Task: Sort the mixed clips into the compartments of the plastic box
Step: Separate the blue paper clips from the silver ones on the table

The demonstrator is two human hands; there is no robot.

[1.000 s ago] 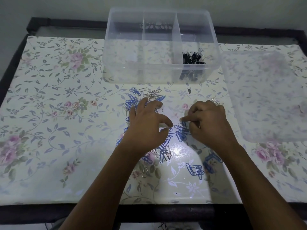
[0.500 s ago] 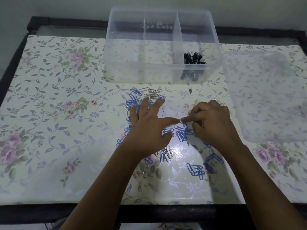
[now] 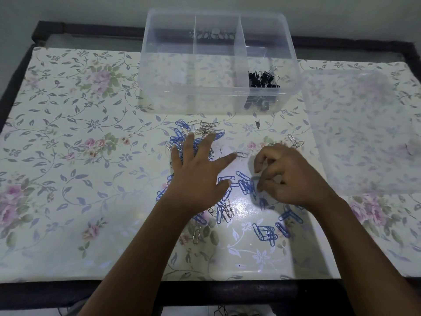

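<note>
A clear plastic box (image 3: 218, 106) with three compartments stands at the back of the table. Black binder clips (image 3: 264, 78) lie in its right compartment; the other two look empty. Blue paper clips (image 3: 246, 184) and silver paper clips (image 3: 206, 128) are scattered on the table in front of it. My left hand (image 3: 198, 176) lies flat over the pile, fingers spread, its index fingertip touching a single silver clip (image 3: 242, 154). My right hand (image 3: 287, 176) hovers beside it with fingers curled; what it holds, if anything, is hidden.
The box's translucent lid (image 3: 364, 131) lies flat at the right. A floral plastic cloth (image 3: 68, 156) covers the table, which has a dark frame (image 3: 205, 290) along the near edge. A small group of blue clips (image 3: 266, 232) lies nearer to me.
My left hand opened from a curled pinch to a flat spread, its index finger sliding a silver clip away from the pile. My right hand's pointing finger drew back and curled.
</note>
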